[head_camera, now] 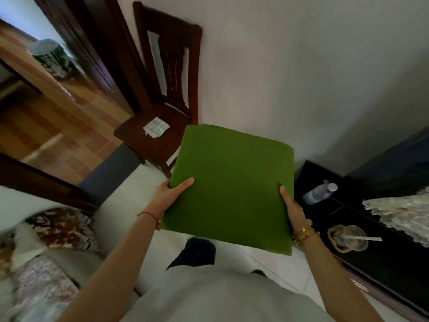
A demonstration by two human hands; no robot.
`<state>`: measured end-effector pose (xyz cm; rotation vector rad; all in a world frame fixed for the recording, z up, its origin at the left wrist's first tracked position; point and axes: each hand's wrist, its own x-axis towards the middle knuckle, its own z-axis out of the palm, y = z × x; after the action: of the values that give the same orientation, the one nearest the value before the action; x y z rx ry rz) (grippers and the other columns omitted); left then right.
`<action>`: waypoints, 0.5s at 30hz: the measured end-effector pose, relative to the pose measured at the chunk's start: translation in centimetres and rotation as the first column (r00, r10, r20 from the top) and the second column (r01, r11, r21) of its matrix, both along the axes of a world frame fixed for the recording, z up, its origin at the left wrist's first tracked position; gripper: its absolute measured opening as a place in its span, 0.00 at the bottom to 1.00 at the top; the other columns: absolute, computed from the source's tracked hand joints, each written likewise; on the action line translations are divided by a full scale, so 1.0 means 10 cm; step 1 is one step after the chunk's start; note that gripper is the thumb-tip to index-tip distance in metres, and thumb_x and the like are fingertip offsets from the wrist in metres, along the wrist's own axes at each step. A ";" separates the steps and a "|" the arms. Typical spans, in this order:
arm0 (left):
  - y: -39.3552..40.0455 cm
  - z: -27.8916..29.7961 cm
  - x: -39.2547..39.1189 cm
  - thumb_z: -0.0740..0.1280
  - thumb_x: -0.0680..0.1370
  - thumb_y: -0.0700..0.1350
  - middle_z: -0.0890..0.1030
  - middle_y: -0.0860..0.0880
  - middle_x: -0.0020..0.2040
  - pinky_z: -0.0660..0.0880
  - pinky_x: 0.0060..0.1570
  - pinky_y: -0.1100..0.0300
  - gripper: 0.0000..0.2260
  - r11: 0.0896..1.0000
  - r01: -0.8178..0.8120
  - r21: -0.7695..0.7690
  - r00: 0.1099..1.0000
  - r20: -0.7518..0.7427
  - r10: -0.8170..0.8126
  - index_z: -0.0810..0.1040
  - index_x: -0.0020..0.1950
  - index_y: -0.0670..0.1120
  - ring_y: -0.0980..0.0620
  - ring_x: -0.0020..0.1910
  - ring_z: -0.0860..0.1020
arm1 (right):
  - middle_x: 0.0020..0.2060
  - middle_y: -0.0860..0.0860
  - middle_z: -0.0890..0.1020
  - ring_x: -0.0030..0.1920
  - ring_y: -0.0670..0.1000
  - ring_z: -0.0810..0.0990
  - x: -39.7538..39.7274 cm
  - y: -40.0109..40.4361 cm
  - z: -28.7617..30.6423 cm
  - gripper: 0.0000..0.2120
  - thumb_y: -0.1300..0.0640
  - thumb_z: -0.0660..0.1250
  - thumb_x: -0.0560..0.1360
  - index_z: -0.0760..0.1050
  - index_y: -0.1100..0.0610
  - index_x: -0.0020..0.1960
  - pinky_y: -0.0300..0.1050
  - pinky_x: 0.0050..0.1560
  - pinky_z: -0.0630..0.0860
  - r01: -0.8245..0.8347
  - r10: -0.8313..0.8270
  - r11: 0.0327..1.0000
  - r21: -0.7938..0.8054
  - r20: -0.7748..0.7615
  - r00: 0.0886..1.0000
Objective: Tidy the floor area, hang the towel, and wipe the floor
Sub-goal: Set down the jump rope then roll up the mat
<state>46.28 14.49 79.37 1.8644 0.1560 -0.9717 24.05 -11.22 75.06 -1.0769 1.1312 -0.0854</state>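
A flat square green cushion (pixel 229 182) is held up in front of me at waist height, above the white floor (pixel 130 205). My left hand (pixel 170 194) grips its left edge, thumb on top. My right hand (pixel 292 210) grips its right edge the same way. Beyond the cushion stands a dark wooden chair (pixel 160 126) against the white wall, with a small folded white cloth (pixel 156 129) lying on its seat. The cushion hides the chair's front right corner.
A black low cabinet (pixel 371 256) runs along the right, carrying a plastic water bottle (pixel 321 191), a clear cup with a stick (pixel 348 238) and a lace cloth (pixel 404 212). Patterned cushions (pixel 58 226) lie at the lower left. A dark door frame (pixel 92 43) opens onto a wooden floor.
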 end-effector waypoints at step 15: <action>-0.54 -0.45 2.21 0.72 0.66 0.65 0.73 0.50 0.66 0.73 0.63 0.44 0.44 0.932 0.362 0.007 0.927 0.105 -0.360 0.56 0.76 0.55 0.47 0.61 0.75 | 0.55 0.55 0.82 0.52 0.56 0.83 1.60 0.05 -0.52 0.51 0.26 0.73 0.52 0.73 0.56 0.66 0.53 0.55 0.79 0.269 -0.261 0.961 0.069 -0.103 0.960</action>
<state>68.37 9.14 74.92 1.9663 -0.2673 -1.1139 40.04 -10.73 69.87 -0.8581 1.3481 -0.1998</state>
